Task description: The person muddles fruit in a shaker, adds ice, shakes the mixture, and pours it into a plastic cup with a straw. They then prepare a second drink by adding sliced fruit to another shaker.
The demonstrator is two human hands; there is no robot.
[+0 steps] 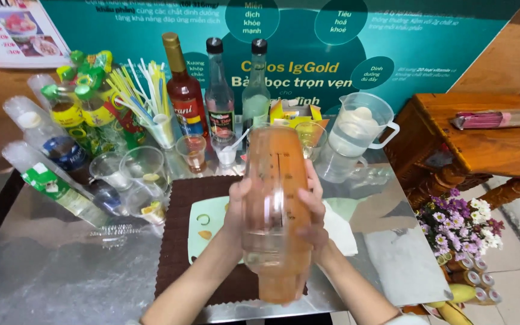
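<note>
Hands meet around a tall clear plastic shaker, and that grip is what we look at first. We see the shaker standing nearly upright in the middle of the view, its long axis running from the top edge near the bottles down toward the near edge of the metal table. It holds a cloudy orange-pink drink and looks blurred. Our left hand presses against its left side with the fingers curled round the wall, and our right hand presses against its right side in the same way, so both hands are closed on the shaker and neither is nearer than the other. The shaker lies between the palms, held above a dark brown mat and a pale green cutting board that carries small bits of fruit peel; we cannot tell whether its base touches anything. A white napkin lies just to the right of the board. Behind the shaker stand three syrup bottles, one amber with a gold cap and two clear with black caps, a small glass, and a cup of coloured straws. A clear measuring jug stands to the right, stacked plastic cups lie to the left, and a wooden table and purple flowers are well apart on the far right.
</note>
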